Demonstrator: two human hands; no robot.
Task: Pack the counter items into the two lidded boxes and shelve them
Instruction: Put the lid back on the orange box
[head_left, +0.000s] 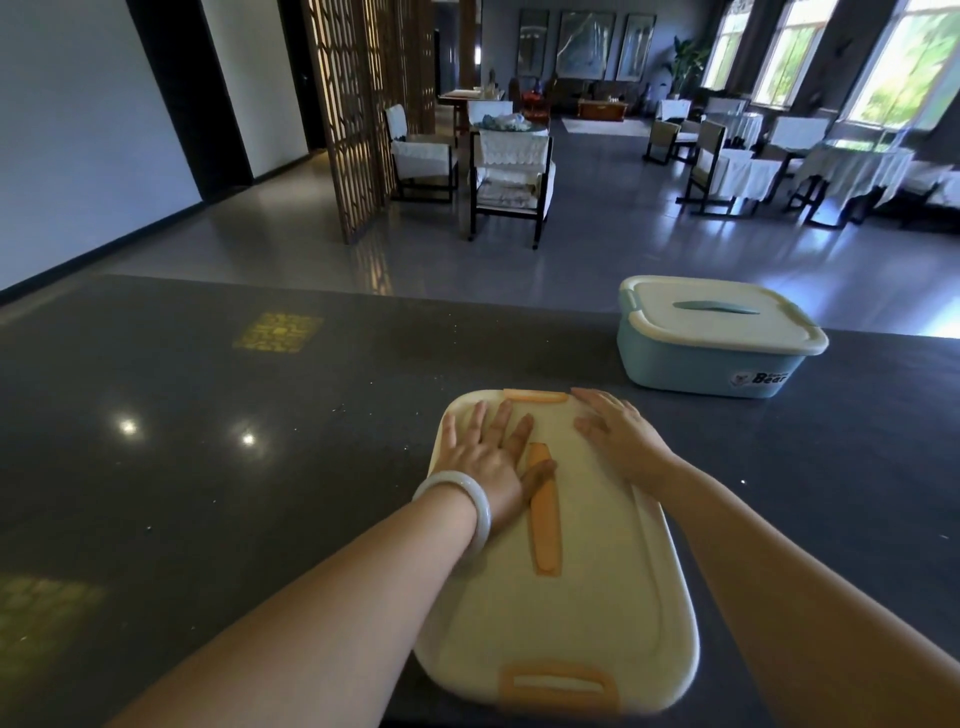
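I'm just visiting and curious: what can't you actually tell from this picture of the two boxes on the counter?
Head view only:
- What is inside the orange-trimmed box: its cream lid covers everything, with the left hand and right hand flat on it.
- What is inside the blue box: its lid is on.
- The small print on the blue box's label: too small beyond "Bear".
- Any shelf: none in view.

2 lidded boxes sit on the dark counter (260, 467): a cream box with orange handle and latches (597, 597), lid on, nearest; a blue box (711, 338), lid closed, beyond it to the right.
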